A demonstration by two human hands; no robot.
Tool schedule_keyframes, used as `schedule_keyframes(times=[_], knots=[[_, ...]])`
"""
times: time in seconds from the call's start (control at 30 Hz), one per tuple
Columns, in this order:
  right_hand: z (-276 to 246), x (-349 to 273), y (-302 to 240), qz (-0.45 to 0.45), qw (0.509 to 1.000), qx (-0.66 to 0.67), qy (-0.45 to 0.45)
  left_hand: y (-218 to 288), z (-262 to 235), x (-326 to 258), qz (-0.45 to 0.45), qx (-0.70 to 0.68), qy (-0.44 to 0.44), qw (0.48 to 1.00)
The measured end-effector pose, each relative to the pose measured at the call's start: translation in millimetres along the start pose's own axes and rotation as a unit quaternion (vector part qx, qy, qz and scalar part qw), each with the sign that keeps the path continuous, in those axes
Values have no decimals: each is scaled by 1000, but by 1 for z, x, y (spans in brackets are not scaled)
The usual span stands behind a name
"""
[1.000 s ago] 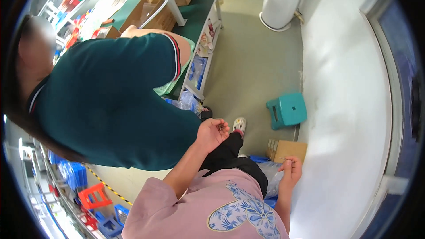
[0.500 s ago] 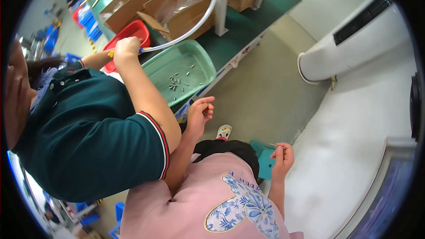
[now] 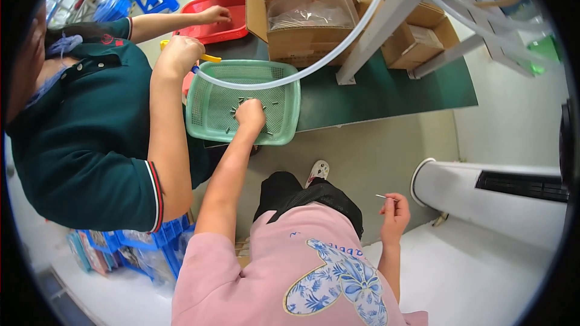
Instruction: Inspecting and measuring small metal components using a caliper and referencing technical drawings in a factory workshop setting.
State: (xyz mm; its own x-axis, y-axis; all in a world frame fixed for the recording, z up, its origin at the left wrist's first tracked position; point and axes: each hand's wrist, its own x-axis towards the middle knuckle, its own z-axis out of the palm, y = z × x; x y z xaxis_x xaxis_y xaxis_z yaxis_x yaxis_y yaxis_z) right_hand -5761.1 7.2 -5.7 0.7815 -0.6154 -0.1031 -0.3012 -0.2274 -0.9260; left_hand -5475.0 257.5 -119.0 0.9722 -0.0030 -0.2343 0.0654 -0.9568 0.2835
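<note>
My left hand [image 3: 250,115] reaches into a green mesh tray [image 3: 284,90] on the dark green table and closes over several small thin metal pieces [image 3: 237,106] scattered on its bottom. My right hand [image 3: 394,214] hangs down by my side and pinches a thin metal pin [image 3: 380,196] between its fingers. I wear a pink top and dark trousers.
A person in a dark green shirt [image 3: 72,145] stands close on my left, one hand [image 3: 178,54] holding a clear hose [image 3: 338,48], the other in a red tray [image 3: 211,21]. Cardboard boxes [image 3: 308,18] sit behind the tray. A white unit [image 3: 495,196] stands at right.
My view has swung toward the table. My left hand has moved forward from in front of me into the green tray. My right hand stays low with the pin.
</note>
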Motion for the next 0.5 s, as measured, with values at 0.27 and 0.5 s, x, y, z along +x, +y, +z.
schedule_keyframes(times=[0.27,0.5], knots=[[-23,77,-12,-74,989,-93,-89,19,-3,-7,68,-29,102,992],[-18,81,-10,-104,981,-112,-119,19,10,9,155,-13,88,984]])
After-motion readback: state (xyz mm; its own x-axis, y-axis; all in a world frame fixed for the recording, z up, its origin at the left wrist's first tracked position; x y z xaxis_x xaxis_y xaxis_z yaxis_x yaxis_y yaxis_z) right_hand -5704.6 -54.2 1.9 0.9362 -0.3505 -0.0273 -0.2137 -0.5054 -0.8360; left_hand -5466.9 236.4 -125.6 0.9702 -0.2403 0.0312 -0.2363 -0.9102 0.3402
